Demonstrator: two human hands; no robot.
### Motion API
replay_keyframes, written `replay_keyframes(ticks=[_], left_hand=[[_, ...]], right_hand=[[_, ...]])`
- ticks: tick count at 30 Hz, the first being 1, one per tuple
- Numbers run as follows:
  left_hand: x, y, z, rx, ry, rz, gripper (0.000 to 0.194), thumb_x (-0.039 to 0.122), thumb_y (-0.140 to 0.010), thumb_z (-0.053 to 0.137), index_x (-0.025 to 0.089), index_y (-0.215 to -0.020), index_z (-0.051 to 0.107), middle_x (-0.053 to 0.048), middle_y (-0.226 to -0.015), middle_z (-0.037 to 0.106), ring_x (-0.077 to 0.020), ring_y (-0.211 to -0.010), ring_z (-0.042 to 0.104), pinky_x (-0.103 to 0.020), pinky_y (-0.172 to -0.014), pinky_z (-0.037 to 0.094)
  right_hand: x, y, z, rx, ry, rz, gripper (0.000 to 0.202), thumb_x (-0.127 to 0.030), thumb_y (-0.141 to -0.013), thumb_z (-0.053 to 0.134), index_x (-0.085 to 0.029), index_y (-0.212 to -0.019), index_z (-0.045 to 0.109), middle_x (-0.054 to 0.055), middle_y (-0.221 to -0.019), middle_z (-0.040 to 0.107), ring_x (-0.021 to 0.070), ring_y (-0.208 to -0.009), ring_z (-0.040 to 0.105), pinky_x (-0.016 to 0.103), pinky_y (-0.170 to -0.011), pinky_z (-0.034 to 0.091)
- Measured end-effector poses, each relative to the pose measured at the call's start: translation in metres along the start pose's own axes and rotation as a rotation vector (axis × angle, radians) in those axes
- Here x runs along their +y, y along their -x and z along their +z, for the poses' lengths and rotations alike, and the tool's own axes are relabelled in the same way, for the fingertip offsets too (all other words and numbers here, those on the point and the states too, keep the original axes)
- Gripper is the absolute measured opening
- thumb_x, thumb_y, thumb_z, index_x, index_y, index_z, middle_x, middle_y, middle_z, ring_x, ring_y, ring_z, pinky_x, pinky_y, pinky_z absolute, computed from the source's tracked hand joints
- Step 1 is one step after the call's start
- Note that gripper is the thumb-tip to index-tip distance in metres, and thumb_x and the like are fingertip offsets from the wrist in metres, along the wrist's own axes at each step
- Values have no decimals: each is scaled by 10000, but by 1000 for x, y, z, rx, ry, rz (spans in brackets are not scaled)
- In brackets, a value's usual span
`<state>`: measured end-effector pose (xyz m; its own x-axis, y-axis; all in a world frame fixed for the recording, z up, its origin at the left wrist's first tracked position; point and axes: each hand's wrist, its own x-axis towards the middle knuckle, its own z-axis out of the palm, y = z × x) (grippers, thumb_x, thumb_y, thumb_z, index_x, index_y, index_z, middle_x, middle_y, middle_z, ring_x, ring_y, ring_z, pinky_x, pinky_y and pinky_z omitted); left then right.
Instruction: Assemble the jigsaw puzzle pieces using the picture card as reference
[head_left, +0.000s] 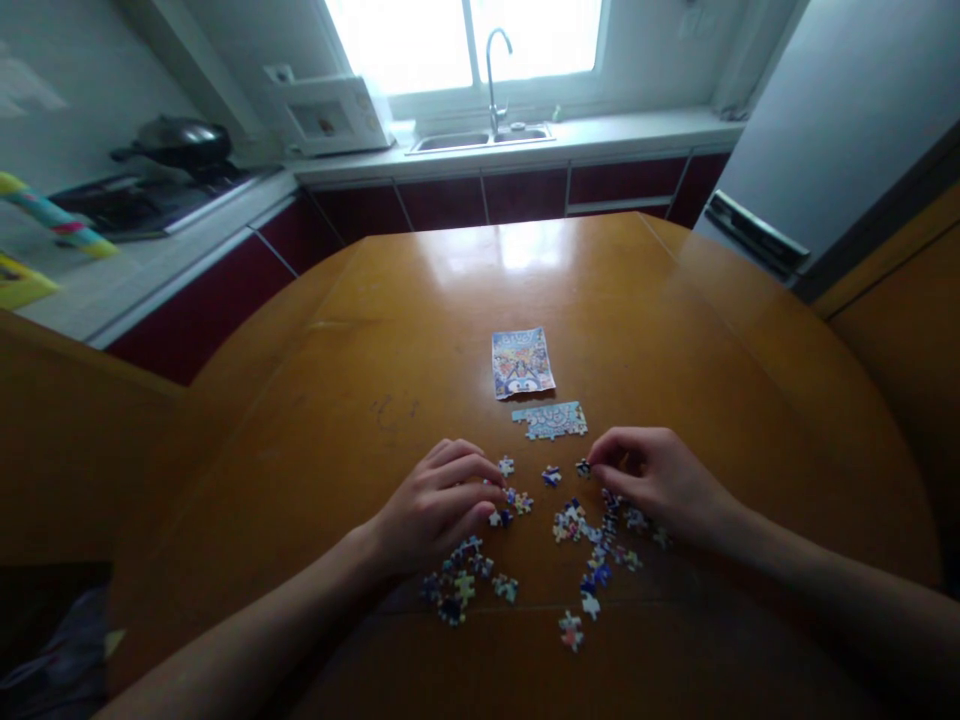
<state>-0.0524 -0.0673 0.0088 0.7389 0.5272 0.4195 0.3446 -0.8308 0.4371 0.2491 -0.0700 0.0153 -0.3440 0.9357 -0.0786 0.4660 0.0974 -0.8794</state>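
My left hand (442,497) rests over loose puzzle pieces left of the middle, its fingers apart and slightly bent, nothing held in them. The thumb and forefinger of my right hand (652,475) are pinched on a small dark puzzle piece (583,467). A blue and white piece (551,476) lies between the hands. Just beyond them is a joined strip of puzzle (553,420), and behind that a printed picture sheet (521,362). Several loose pieces lie in a left cluster (465,587) and a right cluster (574,522), partly beneath the hands.
The wooden table (420,330) has a rounded edge. Beyond it, a counter holds a sink (480,140), a white microwave (330,115) and, at left, a dark pan (184,145) on a stove. A grey fridge (832,130) stands at the right.
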Motion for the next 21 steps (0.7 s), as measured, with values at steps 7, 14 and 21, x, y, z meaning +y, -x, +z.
replay_keyframes(ticks=[7, 14, 21], left_hand=[[0, -1, 0, -3, 16, -19, 169, 194, -972, 520, 211, -1045, 672, -65, -1007, 687, -209, -957, 579, -390, -867, 453], [1, -3, -1, -8, 2, -18, 188, 226, -994, 492, 210, -1031, 675, -63, -988, 691, -201, -936, 577, -378, -852, 456], [0, -2, -1, -19, -4, -31, 178, 225, -989, 500, 208, -1017, 675, -61, -989, 691, -200, -947, 577, -376, -864, 453]], right_hand=[[-1, 0, 0, -2, 5, 35, 85, -203, -835, 644, -164, -822, 720, 44, -768, 724, 149, -679, 633, 276, -613, 495], [0, -1, 0, -43, 15, 48, 98, -181, -833, 638, -161, -833, 733, 45, -767, 732, 147, -681, 643, 270, -617, 499], [1, 0, 0, -106, 33, 47, 117, -166, -840, 621, -159, -847, 737, 49, -783, 745, 152, -690, 657, 274, -628, 509]])
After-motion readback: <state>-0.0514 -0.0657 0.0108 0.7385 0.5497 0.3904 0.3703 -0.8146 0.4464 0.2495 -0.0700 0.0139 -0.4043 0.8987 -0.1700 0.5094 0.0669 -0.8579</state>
